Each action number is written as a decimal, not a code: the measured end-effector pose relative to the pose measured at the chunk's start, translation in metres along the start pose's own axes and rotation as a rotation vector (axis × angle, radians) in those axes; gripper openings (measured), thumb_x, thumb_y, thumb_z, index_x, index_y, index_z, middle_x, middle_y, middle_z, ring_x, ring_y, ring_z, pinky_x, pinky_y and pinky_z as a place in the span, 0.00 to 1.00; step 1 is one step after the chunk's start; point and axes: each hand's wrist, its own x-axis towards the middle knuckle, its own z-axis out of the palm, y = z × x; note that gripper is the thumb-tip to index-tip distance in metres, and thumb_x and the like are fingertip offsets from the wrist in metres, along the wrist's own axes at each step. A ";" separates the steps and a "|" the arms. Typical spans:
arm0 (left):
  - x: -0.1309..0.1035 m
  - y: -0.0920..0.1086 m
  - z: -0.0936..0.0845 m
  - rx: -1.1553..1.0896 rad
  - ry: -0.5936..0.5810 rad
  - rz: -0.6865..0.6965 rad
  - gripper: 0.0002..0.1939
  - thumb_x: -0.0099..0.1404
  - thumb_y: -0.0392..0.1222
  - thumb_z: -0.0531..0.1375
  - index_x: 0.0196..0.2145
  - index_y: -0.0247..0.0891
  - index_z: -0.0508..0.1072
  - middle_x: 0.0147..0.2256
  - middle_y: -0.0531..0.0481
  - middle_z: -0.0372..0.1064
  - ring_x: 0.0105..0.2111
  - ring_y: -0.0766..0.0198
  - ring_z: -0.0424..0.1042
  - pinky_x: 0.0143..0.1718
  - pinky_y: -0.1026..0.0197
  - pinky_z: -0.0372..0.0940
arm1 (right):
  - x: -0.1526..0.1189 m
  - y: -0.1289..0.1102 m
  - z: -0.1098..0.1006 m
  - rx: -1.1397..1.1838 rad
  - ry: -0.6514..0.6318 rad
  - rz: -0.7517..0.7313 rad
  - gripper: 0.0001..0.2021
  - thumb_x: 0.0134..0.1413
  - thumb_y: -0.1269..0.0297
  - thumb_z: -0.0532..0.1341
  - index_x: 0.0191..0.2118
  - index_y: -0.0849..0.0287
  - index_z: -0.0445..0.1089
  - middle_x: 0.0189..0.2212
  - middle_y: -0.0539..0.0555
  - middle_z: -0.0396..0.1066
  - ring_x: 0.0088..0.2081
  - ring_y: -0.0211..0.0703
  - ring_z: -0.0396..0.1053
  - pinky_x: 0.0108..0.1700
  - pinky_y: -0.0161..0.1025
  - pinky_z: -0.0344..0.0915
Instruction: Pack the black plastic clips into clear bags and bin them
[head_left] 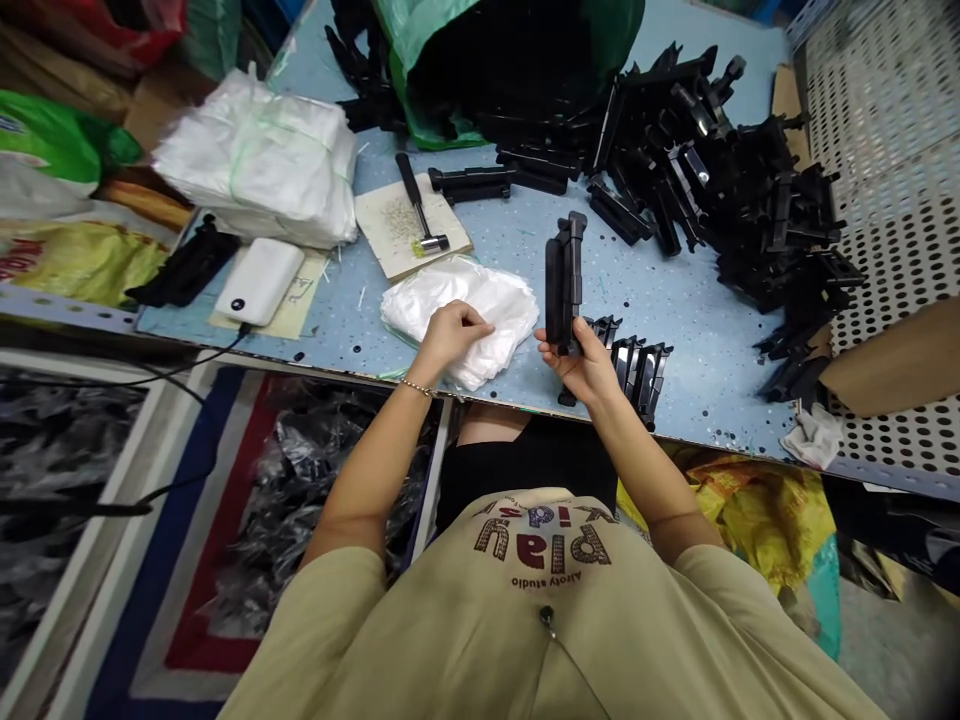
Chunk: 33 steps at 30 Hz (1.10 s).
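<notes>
My right hand [579, 365] holds a black plastic part [564, 275] upright by its lower end, with the fingers wrapped round it. It looks like a long, narrow moulded piece with a hinge-like end. My left hand [454, 338] rests over a loose pile of thin white plastic bags [495, 300], its thumb and fingertips pinched together on the top bag. Several similar black parts [637, 375] stand in a row beside my right hand, near the table's front edge.
A tied stack of white bags [262, 160] lies at the left, with a white power bank [260, 282] and its cable nearby. A small hammer [421, 205] rests on a pale board [382, 235]. A heap of black parts [697, 150] and a green bag [420, 70] are at the back.
</notes>
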 end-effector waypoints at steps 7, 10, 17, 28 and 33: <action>0.001 0.006 -0.001 -0.087 0.005 -0.025 0.04 0.58 0.40 0.68 0.26 0.40 0.79 0.32 0.49 0.75 0.35 0.60 0.73 0.43 0.55 0.70 | 0.040 0.023 0.044 0.173 -0.051 0.029 0.25 0.56 0.35 0.68 0.41 0.54 0.74 0.38 0.53 0.83 0.37 0.44 0.80 0.51 0.50 0.81; -0.009 0.011 -0.007 -0.114 0.100 -0.005 0.02 0.58 0.35 0.65 0.29 0.39 0.76 0.32 0.49 0.75 0.34 0.60 0.73 0.42 0.55 0.71 | 0.057 0.039 0.051 0.248 0.056 0.037 0.21 0.57 0.41 0.70 0.40 0.55 0.74 0.35 0.52 0.83 0.35 0.40 0.79 0.50 0.45 0.79; -0.036 0.019 -0.037 0.528 0.137 0.274 0.16 0.63 0.27 0.55 0.41 0.39 0.79 0.52 0.39 0.77 0.52 0.48 0.73 0.59 0.43 0.69 | 0.058 0.040 0.051 0.333 0.170 0.086 0.15 0.67 0.49 0.65 0.38 0.58 0.73 0.30 0.51 0.81 0.30 0.37 0.77 0.44 0.37 0.77; -0.021 0.008 -0.030 0.150 -0.040 0.307 0.34 0.63 0.26 0.60 0.65 0.45 0.71 0.63 0.43 0.67 0.38 0.68 0.73 0.40 0.63 0.74 | -0.044 0.041 -0.003 0.418 -0.436 0.813 0.36 0.76 0.39 0.38 0.40 0.66 0.71 0.21 0.53 0.72 0.17 0.31 0.59 0.20 0.28 0.66; -0.034 0.008 -0.046 0.258 -0.106 0.348 0.37 0.64 0.26 0.58 0.69 0.45 0.66 0.66 0.42 0.64 0.37 0.69 0.73 0.45 0.61 0.74 | -0.023 0.050 0.006 0.559 -0.220 0.785 0.35 0.76 0.40 0.37 0.41 0.64 0.70 0.22 0.51 0.70 0.18 0.31 0.63 0.22 0.27 0.70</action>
